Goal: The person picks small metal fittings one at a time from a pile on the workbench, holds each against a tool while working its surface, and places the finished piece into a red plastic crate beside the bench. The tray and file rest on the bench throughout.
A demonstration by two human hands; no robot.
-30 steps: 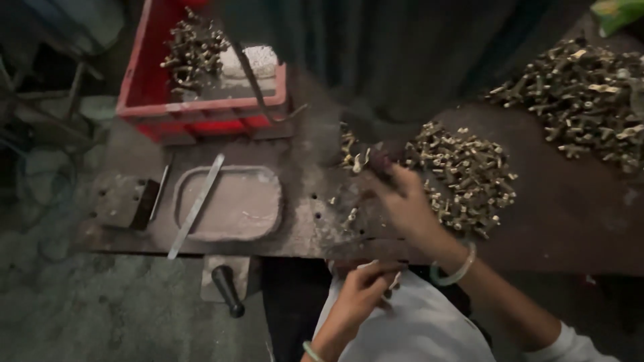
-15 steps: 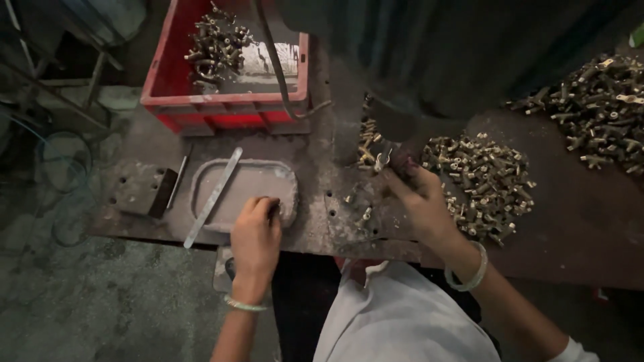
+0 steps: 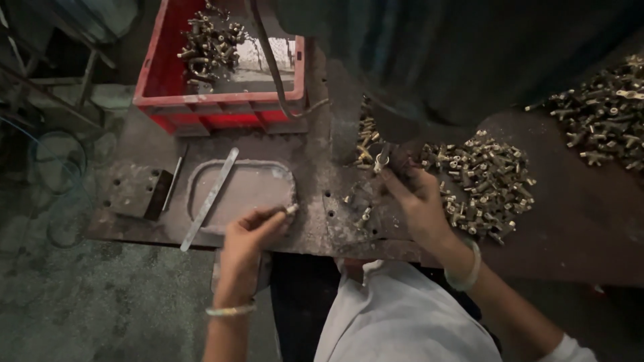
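one small brass fitting (image 3: 291, 209) sits pinched in the left hand (image 3: 247, 231) grip over the shallow tray (image 3: 268, 175); the right hand (image 3: 417, 201), fingers curled, pinches another fitting (image 3: 380, 161) beside one brass pile (image 3: 483, 184) on the bench (image 3: 583, 221).

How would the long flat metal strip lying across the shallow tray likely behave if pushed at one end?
The metal strip looks rigid, so it would probably pivot rather than bend. It rests on the shallow tray rim, so it may slide or tip off. Being flat, it should not roll.
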